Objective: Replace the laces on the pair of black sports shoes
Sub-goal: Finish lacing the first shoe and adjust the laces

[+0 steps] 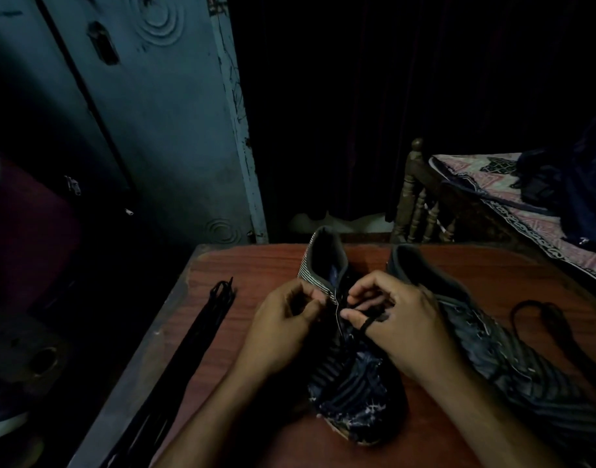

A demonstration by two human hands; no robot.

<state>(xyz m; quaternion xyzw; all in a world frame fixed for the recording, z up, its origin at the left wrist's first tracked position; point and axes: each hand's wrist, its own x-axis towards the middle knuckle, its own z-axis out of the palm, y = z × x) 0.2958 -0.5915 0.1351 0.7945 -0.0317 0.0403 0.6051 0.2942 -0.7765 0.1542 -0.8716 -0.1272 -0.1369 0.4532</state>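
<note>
Obs., head view, dim light. Landmark: the near shoe at the middle of the table, heel away from the person, toe toward them. That puts the eyelet rows face-up and within reach of both hands.

Left hand: fingers curled at the left eyelet edge of the near shoe, apparently pinching the edge or a lace end; too dark to tell which. Likely there to steady the upper.

Right hand: fingers curled on a black lace, which loops round one finger just right of the eyelets. The loop probably keeps the lace taut for threading.

Second shoe: just right of the near shoe, same heading, untouched. A loose lace lies curled on the table beyond it, further right.

Bundle of spare laces: well left of the near shoe, along the table edge, clear of the work.

Judgement: lacing near the top eyelets; old or new lace, cannot tell.
</note>
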